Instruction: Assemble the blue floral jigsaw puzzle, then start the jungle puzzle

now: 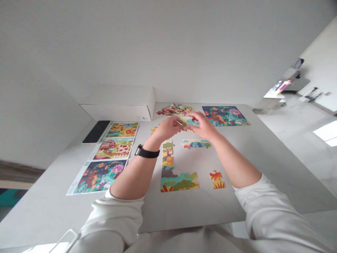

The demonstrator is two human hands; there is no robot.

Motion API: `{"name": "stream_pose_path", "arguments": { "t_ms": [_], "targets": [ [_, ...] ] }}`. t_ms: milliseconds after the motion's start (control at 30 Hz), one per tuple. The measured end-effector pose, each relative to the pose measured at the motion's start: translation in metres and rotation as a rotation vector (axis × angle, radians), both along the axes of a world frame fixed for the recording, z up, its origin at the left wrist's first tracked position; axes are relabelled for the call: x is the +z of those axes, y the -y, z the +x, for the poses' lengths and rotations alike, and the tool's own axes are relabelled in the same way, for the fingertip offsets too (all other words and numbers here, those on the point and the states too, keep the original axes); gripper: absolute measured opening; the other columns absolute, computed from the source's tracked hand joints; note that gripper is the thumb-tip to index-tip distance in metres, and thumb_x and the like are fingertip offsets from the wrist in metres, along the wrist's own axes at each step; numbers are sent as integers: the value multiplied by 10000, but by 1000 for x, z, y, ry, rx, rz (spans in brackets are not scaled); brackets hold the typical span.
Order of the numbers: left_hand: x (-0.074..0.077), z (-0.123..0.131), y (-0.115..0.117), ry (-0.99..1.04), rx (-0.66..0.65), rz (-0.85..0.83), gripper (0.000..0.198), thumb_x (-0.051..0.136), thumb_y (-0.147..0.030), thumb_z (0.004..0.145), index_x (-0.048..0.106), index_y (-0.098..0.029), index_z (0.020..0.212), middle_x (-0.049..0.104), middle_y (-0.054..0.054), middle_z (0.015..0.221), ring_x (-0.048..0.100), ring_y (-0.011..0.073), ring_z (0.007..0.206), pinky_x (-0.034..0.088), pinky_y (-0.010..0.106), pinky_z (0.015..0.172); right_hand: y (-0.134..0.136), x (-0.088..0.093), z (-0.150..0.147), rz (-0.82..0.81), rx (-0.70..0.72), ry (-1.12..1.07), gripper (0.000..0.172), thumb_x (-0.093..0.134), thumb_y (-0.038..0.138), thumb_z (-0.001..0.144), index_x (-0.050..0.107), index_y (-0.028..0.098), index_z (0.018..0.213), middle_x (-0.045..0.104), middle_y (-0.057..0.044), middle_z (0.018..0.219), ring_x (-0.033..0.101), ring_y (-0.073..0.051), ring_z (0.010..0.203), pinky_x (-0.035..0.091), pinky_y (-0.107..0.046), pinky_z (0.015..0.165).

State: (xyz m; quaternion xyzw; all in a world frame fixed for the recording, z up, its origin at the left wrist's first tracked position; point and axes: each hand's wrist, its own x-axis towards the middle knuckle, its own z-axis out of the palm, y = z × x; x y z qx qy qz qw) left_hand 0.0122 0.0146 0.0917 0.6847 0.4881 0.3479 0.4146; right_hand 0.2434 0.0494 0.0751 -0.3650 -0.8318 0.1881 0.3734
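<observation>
Both my hands are raised over the far half of the table, close together. My left hand [170, 127], wearing a black watch, has its fingers closed on a puzzle piece [185, 121] with green and pale colours. From the other side, my right hand [203, 125] pinches at the same spot; whether it is one piece or two joined ones I cannot tell. Nearer me lies a joined L-shaped puzzle section [181, 182] with trees and a crocodile. A joined strip with a blue elephant [196, 144] and a single orange piece [217, 180] lie separately.
A heap of loose puzzle pieces [176, 109] is at the back by the wall. A dark finished puzzle [228, 115] lies at back right. At left are a picture sheet [105, 168], a black phone [96, 132] and a white box [116, 111].
</observation>
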Motion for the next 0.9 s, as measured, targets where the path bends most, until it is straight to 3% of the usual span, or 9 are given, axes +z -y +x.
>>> {"name": "stream_pose_path", "arguments": {
  "t_ms": [167, 367, 567, 733, 900],
  "targets": [
    [7, -9, 1, 44, 6, -52, 85, 686, -170, 881, 609, -197, 857, 770, 42, 788, 691, 139, 704, 533, 268, 676, -11, -12, 3, -295, 13, -246, 472, 722, 684, 949, 744, 262, 1160, 783, -64, 1056, 725, -225, 924, 609, -373, 859],
    [3, -6, 1, -14, 29, -59, 106, 697, -208, 937, 628, -195, 858, 750, 43, 771, 727, 167, 732, 544, 284, 691, -6, -12, -2, -459, 69, -278, 512, 795, 746, 856, 673, 260, 964, 687, 1, 761, 628, -174, 663, 511, -293, 619],
    [2, -18, -7, 34, 84, -67, 77, 637, -233, 981, 693, -182, 994, 815, 74, 893, 727, 154, 731, 551, 273, 708, -6, -11, 0, -470, 52, -249, 522, 792, 736, 855, 598, 251, 860, 640, 19, 688, 570, -153, 585, 450, -290, 586],
    [6, -32, -9, -73, 241, 56, 194, 710, -356, 958, 699, -184, 869, 814, 71, 852, 691, 154, 687, 517, 257, 665, -4, -12, 0, -453, 37, -202, 493, 789, 707, 859, 610, 247, 875, 670, 6, 720, 599, -167, 638, 447, -294, 620],
    [13, -31, 0, -213, 370, 106, 365, 728, -518, 941, 700, -184, 797, 754, 42, 707, 607, 144, 560, 417, 253, 547, -4, -14, -1, -439, 30, -151, 513, 772, 733, 845, 626, 242, 872, 670, 5, 709, 614, -181, 666, 438, -302, 642]
  ]
}}
